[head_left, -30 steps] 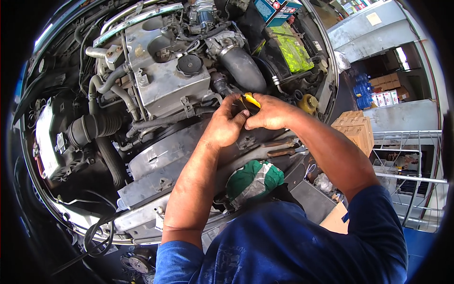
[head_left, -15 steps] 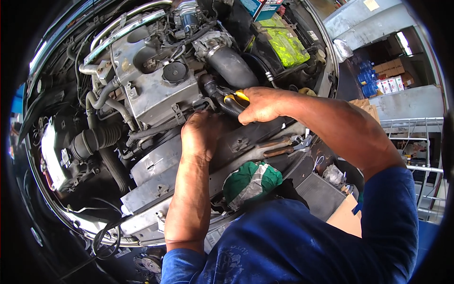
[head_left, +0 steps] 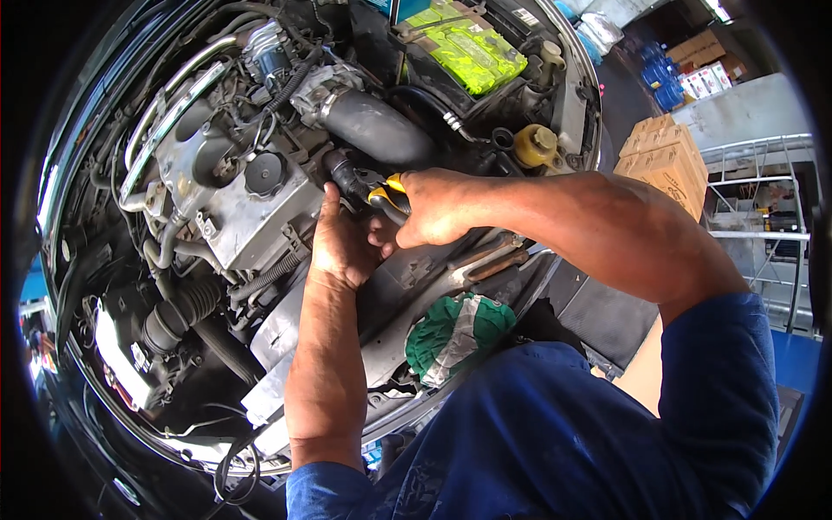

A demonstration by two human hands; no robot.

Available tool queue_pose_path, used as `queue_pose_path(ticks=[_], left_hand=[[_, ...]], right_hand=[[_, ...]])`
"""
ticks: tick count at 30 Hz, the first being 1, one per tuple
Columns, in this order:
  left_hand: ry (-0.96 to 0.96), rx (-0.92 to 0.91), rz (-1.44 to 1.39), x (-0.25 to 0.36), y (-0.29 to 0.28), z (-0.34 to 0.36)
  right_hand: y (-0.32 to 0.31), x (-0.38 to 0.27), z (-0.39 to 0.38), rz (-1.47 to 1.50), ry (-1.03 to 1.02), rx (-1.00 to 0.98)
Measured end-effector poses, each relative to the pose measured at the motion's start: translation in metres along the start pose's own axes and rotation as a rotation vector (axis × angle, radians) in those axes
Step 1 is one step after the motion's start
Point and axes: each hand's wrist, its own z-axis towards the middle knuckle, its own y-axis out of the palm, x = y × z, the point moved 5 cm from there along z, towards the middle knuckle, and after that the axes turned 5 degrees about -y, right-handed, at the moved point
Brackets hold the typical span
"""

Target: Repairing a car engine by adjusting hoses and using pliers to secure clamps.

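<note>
My right hand (head_left: 438, 206) is closed around pliers with yellow-and-black handles (head_left: 381, 198), just in front of the engine. The jaws point toward a black rubber hose (head_left: 345, 173); whether they grip it is hidden. Close by on the left, my left hand (head_left: 341, 249) has its thumb raised and its fingers apart, partly curled below the hose. I see nothing held in it. Behind both hands lies the grey engine cover (head_left: 251, 227) with a black filler cap (head_left: 265, 174). A thick black intake pipe (head_left: 377, 128) runs above the pliers.
Tools with brown handles (head_left: 490, 262) and a green-and-white cloth (head_left: 459, 336) lie along the front of the bay. A yellow-green-topped battery (head_left: 475, 56) and a yellowish reservoir (head_left: 535, 146) are at the far right. Cardboard boxes (head_left: 667, 165) and a white wire rack (head_left: 763, 232) stand outside.
My left hand has turned, so its thumb now points up and its fingers show beside the pliers. My right hand still holds the pliers by the hose. The view has shifted.
</note>
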Motion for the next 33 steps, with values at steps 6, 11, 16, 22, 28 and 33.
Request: queue_pose_path(ticks=[6,11,16,22,28,33], left_hand=[[0.05,-0.021,-0.114,0.001,-0.001,0.003],[0.026,-0.032,-0.118,0.002,0.001,0.004],[0.018,-0.101,-0.149,0.004,-0.007,0.009],[0.033,-0.025,-0.156,0.004,0.0,0.003],[0.021,-0.115,-0.166,0.005,-0.007,0.006],[0.043,-0.03,-0.133,0.004,-0.002,0.007]], right_hand=[[0.012,0.018,0.003,0.061,-0.012,0.025],[0.021,0.015,0.002,0.087,0.0,0.123],[0.027,0.011,0.004,-0.03,0.054,0.092],[0.019,0.03,0.013,0.275,-0.101,0.042],[0.029,0.003,0.005,-0.066,0.086,0.158],[0.023,0.043,0.021,0.225,-0.087,0.173]])
